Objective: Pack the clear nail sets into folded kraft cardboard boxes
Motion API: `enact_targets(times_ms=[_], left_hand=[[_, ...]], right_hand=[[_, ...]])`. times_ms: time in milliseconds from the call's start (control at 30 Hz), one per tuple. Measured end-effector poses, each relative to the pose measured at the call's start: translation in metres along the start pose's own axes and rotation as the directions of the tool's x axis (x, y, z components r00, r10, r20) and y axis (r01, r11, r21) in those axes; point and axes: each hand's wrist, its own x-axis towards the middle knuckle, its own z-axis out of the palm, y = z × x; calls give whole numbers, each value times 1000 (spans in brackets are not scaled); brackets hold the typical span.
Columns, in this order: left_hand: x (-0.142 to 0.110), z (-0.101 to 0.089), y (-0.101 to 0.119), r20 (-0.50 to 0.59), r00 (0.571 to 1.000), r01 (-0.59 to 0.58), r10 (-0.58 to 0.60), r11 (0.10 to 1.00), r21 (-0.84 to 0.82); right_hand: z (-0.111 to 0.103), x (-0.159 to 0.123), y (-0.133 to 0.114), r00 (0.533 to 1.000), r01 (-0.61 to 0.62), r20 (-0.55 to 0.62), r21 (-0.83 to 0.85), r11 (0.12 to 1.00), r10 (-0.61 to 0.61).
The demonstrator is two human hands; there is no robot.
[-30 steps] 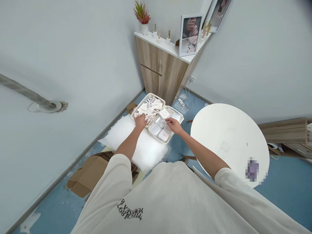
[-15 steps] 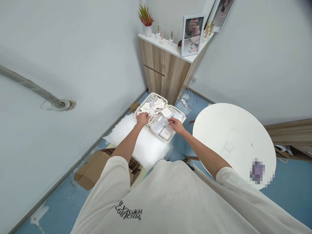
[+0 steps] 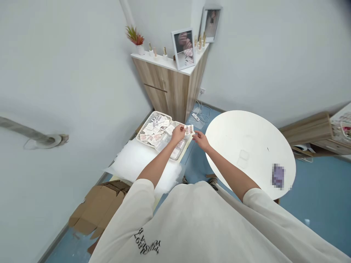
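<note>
A small white card of false nails (image 3: 189, 129), with rows of small coloured pieces, is held up between my hands. My left hand (image 3: 178, 134) pinches its left edge. At its lower right corner, the fingers of my right hand (image 3: 201, 140) are closed on it. Below and to the left lies a white plastic basket (image 3: 140, 136) filled with loose printed cards (image 3: 156, 128). A second white basket (image 3: 175, 159), partly behind my left hand, contains several clear plastic cases (image 3: 175, 154).
White packing sheeting (image 3: 142, 160) lies under the baskets' near side. Flattened cardboard (image 3: 95, 208) is on the floor at left. A round white table (image 3: 252, 135) at right bears thin clear cases (image 3: 244, 155) and a blurred purple item (image 3: 278, 176). A wooden cabinet (image 3: 167, 86) stands behind.
My left hand has moved from the card basket rightward, bringing up a nail card. My right hand has left the cases and joined it. The view has swung to the right.
</note>
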Motion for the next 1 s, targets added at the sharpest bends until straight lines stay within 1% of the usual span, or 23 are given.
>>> enact_targets(times_ms=[100, 200, 267, 333, 400, 500, 567, 633, 767, 867, 1000], left_hand=[[-15, 67, 14, 91, 995, 45, -41, 998, -49], [-36, 131, 24, 156, 981, 110, -113, 994, 30], [-52, 170, 29, 201, 970, 118, -135, 988, 97], [-67, 206, 34, 266, 953, 110, -147, 982, 151], [-81, 239, 41, 324, 934, 95, -151, 979, 182], [-97, 283, 52, 378, 917, 73, -131, 984, 164], [-107, 310, 59, 415, 902, 67, -117, 989, 132], [-116, 337, 64, 441, 888, 88, -132, 989, 121], [-136, 382, 67, 434, 874, 165, -219, 973, 159], [-149, 406, 66, 416, 872, 199, -258, 963, 179], [-159, 427, 65, 444, 844, 227, -300, 951, 211]], right_hand=[[-44, -13, 19, 993, -71, -88, 105, 992, 81], [-91, -31, 44, 968, -139, -179, 189, 972, 174], [-124, -44, 62, 948, -174, -227, 218, 960, 224], [-158, -57, 80, 931, -194, -263, 236, 952, 255], [-192, -70, 100, 923, -198, -281, 242, 950, 264], [-239, -87, 129, 923, -190, -293, 219, 957, 250], [-267, -97, 147, 924, -190, -294, 197, 962, 243], [-292, -107, 165, 925, -197, -294, 173, 965, 242], [-327, -124, 195, 912, -232, -298, 188, 954, 280], [-343, -137, 212, 891, -288, -291, 229, 930, 348], [-356, -151, 228, 865, -355, -295, 215, 910, 407]])
